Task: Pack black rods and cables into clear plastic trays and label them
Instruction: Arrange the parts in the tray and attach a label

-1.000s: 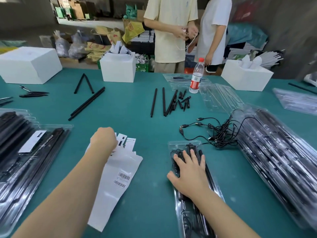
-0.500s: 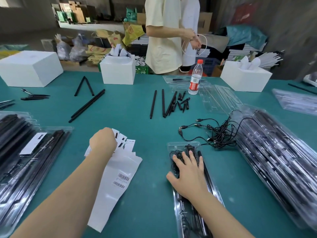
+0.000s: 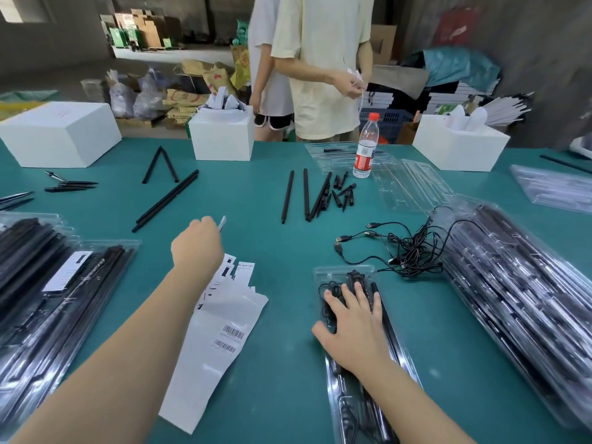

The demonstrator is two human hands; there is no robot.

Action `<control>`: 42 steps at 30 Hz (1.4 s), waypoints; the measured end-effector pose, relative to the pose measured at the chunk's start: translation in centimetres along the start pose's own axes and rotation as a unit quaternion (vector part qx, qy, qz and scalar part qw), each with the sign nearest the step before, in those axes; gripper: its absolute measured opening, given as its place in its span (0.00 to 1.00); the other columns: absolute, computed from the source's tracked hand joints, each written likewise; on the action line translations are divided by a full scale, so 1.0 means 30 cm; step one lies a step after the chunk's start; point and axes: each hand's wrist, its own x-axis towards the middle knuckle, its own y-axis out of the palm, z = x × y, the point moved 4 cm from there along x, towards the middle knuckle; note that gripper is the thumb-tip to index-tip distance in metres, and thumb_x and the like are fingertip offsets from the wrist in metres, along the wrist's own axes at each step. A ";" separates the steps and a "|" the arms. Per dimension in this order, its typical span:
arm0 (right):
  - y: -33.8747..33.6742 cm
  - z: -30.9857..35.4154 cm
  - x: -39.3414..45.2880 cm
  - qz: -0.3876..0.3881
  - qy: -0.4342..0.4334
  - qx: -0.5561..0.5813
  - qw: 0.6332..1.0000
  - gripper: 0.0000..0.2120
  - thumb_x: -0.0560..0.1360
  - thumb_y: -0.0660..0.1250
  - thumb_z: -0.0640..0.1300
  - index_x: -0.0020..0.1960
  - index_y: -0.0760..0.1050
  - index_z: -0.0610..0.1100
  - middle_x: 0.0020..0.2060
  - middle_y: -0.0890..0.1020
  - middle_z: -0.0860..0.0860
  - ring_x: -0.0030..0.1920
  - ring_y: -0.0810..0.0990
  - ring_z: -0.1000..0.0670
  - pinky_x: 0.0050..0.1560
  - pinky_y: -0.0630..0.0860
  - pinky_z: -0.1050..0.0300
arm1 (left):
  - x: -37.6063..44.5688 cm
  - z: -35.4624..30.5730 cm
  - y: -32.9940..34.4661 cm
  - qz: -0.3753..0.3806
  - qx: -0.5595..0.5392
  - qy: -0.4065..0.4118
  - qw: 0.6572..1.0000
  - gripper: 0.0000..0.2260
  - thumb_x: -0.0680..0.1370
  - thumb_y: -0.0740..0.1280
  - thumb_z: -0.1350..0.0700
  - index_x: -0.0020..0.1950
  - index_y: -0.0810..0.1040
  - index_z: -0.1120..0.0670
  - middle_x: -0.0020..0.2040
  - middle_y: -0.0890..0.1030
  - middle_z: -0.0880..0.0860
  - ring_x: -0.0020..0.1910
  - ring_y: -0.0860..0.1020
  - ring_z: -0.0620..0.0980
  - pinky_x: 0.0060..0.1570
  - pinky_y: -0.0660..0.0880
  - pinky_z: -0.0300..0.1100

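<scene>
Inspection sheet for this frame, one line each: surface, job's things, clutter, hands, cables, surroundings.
Surface: teal table, no spills seen.
Job's things: filled clear tray in front; label sheets beside it; stacked packed trays on the right, more packed trays on the left; loose black rods mid-table.
Clutter: water bottle, empty trays, white boxes.
Hands: left hand pinches a small label; right hand presses flat on the filled tray.
Cables: tangled black cables loose on the table.
Surroundings: two people standing across the table, bags and cartons behind.
</scene>
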 end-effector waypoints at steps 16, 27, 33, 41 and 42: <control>0.028 0.143 0.024 -0.006 -0.042 0.034 0.999 0.37 0.70 0.49 0.66 0.77 0.61 0.57 0.79 0.59 0.49 0.80 0.46 0.47 0.77 0.34 0.39 | -0.476 -0.180 0.244 0.051 -0.399 -0.048 0.914 0.19 0.82 0.61 0.55 0.31 0.63 0.54 0.27 0.69 0.49 0.28 0.66 0.46 0.30 0.61 0.38; 0.046 0.165 0.034 0.004 -0.032 0.045 0.998 0.32 0.76 0.52 0.60 0.79 0.57 0.54 0.80 0.56 0.47 0.80 0.42 0.45 0.76 0.32 0.38 | -0.449 -0.175 0.259 0.084 -0.428 -0.017 0.900 0.11 0.81 0.60 0.60 0.39 0.71 0.59 0.31 0.74 0.55 0.31 0.68 0.48 0.34 0.66 0.39; 0.047 0.163 0.037 0.003 -0.036 0.056 0.998 0.33 0.75 0.53 0.57 0.79 0.56 0.53 0.80 0.55 0.48 0.80 0.42 0.45 0.75 0.30 0.39 | -0.427 -0.136 0.241 0.051 -0.460 -0.038 0.885 0.05 0.81 0.63 0.56 0.48 0.78 0.50 0.31 0.77 0.48 0.32 0.75 0.43 0.35 0.71 0.34; 0.050 0.157 0.041 0.003 -0.033 0.088 0.996 0.34 0.74 0.52 0.57 0.79 0.56 0.53 0.80 0.55 0.49 0.80 0.40 0.47 0.75 0.28 0.41 | -0.430 -0.137 0.254 0.071 -0.468 -0.050 0.879 0.13 0.80 0.68 0.55 0.64 0.79 0.51 0.35 0.79 0.45 0.35 0.78 0.38 0.34 0.76 0.32; 0.051 0.157 0.040 0.003 -0.032 0.090 0.995 0.34 0.74 0.52 0.58 0.79 0.56 0.53 0.80 0.55 0.49 0.80 0.40 0.47 0.75 0.28 0.41 | -0.432 -0.143 0.257 0.081 -0.480 -0.051 0.872 0.13 0.80 0.69 0.55 0.64 0.79 0.52 0.37 0.80 0.45 0.33 0.79 0.38 0.30 0.77 0.33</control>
